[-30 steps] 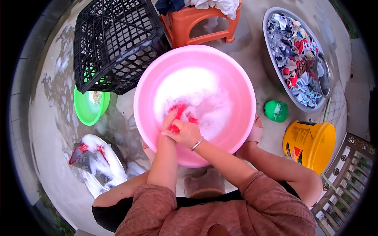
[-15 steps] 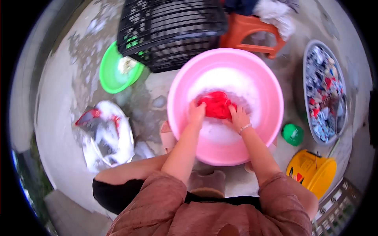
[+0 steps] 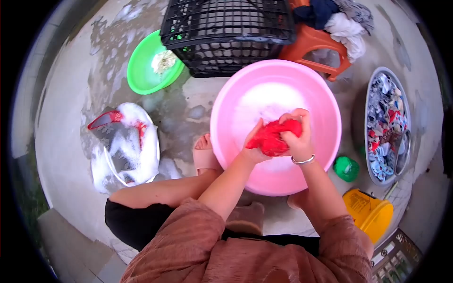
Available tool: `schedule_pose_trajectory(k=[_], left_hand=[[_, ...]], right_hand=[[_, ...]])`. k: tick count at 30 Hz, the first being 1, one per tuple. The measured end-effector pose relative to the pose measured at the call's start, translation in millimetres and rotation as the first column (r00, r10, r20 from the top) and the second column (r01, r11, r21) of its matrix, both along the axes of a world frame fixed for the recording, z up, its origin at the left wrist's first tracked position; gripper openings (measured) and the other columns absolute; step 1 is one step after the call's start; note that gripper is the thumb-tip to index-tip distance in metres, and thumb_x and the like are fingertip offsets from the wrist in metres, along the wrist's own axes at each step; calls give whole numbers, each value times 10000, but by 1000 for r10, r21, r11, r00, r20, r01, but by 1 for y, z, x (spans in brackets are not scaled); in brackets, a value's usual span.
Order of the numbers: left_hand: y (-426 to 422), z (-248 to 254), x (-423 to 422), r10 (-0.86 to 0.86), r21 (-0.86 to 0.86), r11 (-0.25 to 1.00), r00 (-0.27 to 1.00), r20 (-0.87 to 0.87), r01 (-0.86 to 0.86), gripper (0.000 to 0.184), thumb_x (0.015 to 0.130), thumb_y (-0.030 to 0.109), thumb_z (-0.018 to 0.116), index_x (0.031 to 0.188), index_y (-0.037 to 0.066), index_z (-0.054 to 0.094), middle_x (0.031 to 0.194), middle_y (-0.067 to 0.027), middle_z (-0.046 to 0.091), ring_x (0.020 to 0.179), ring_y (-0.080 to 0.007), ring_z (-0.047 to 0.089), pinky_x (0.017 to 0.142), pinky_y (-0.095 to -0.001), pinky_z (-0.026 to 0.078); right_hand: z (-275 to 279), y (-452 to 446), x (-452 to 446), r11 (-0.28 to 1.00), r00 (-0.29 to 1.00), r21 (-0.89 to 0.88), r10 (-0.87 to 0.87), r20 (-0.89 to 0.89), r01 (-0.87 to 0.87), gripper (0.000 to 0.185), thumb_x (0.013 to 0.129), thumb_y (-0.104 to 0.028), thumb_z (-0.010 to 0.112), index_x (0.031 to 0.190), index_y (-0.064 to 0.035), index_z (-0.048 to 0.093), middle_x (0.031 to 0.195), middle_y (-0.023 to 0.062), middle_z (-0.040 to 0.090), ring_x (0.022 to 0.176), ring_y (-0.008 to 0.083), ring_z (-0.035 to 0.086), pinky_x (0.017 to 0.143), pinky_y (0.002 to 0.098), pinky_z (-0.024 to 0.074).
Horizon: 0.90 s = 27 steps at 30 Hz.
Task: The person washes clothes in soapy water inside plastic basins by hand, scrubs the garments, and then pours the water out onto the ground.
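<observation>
A bunched, wet red cloth is held between my two hands over the pink basin. My left hand cups it from the left and below, fingers curled against it. From the right, my right hand wraps its fingers round the bundle; a silver bangle circles that wrist. Below the cloth, whitish soapy water lies in the basin. What garment the cloth is, I cannot make out.
A black crate and an orange stool with clothes stand behind the basin. Left are a green basin and a suds-filled tub. Right are a grey tub of clothes, a green object and a yellow bucket.
The red cloth has come up from the water and is squeezed into a tighter bundle. Both hands have closed round it. The whole view has shifted slightly.
</observation>
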State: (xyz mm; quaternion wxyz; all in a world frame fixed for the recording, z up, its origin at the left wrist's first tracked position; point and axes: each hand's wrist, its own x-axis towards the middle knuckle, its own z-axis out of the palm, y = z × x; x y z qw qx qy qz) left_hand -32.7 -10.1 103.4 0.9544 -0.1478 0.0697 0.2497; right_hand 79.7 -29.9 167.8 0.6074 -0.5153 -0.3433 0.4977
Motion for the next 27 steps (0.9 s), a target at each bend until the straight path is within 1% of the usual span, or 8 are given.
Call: schedule_pose_trajectory(k=[1,2,3,7,18,21,24,27], left_hand=[[-1,6,6,59,6,998,998,17,-59,467,814,401,377,1137,64,363,1141,-117,413,1035,-250,416,896,-371,322],[-2,12,11,236,628,778,928,-289,-2,436,817,358,385,1147,75,357,1154,-108,401,1044,-244,409,901,-361,320],[0,24,14,544,928,253,754,-369,272,411,819,315,394,1158,86,351,1168,-99,390,1052,-237,403,906,-351,318],[17,30,18,-44,630,723,929,-368,284,332,811,188,403,1123,77,373,1112,-87,414,1005,-206,419,854,-319,356],[-6,-1,27,-369,34,920,892,-262,390,203,801,133,424,974,45,481,912,-64,529,795,-172,524,698,-287,448],[-7,-1,28,-78,261,943,897,-435,209,138,786,120,445,877,36,504,832,-48,537,712,-145,516,626,-275,444],[-2,3,37,133,430,897,862,-490,106,108,776,111,459,813,31,520,779,-37,543,657,-128,511,579,-268,441],[0,-9,32,532,646,552,374,-759,527,57,714,71,504,757,51,536,757,-56,533,643,-158,509,546,-280,407]], right_hand=[[13,1,6,989,890,65,92,447,-134,355,592,24,486,925,-99,464,911,75,481,816,183,466,753,348,392],[31,4,11,952,600,87,112,792,-292,378,577,-38,549,934,-139,477,975,50,473,861,203,455,801,392,357],[46,7,14,897,193,29,63,979,-440,408,561,-99,612,943,-178,490,1039,25,466,907,224,445,849,437,321],[54,-3,25,770,-11,-62,71,997,-635,352,536,-249,657,870,-246,546,1107,-9,450,911,244,447,880,482,283],[12,-25,6,754,368,422,-254,894,-504,176,500,-189,584,673,-194,551,861,-24,514,810,241,446,675,333,403],[19,-15,-14,919,298,330,-260,918,-217,91,549,-164,598,616,-137,543,728,20,527,719,230,469,630,333,398],[-5,-4,-23,864,754,132,-490,438,485,136,720,-135,535,647,-20,543,661,84,534,642,228,480,589,311,391],[-37,-3,2,897,851,-47,-399,342,439,157,728,-182,533,748,-26,542,699,101,543,679,240,493,631,310,398]])
